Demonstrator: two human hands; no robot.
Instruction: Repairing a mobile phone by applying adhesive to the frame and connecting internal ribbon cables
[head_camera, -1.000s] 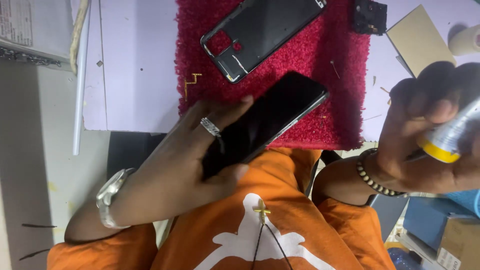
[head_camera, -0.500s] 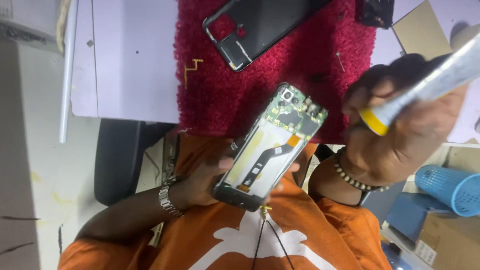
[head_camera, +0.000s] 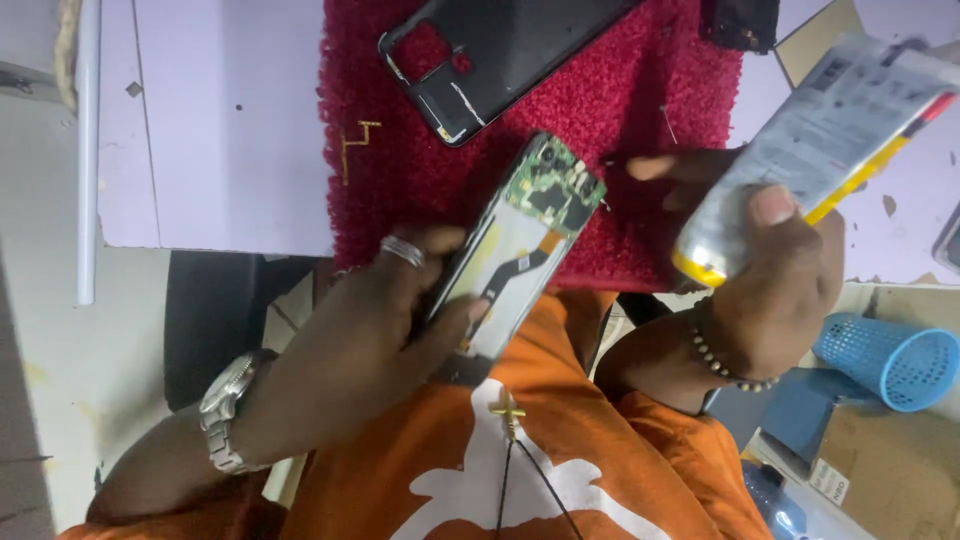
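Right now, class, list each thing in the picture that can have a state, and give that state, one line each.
opened phone: back off, circuit board and flex cable exposed, held tilted in left hand
glue tube: gripped in right hand; cap end hidden
black back cover: detached, lying on red mat
blue basket: lying on its side

Left hand (head_camera: 385, 330) grips opened phone (head_camera: 515, 245) — right hand (head_camera: 775, 275) clasps glue tube (head_camera: 815, 140).
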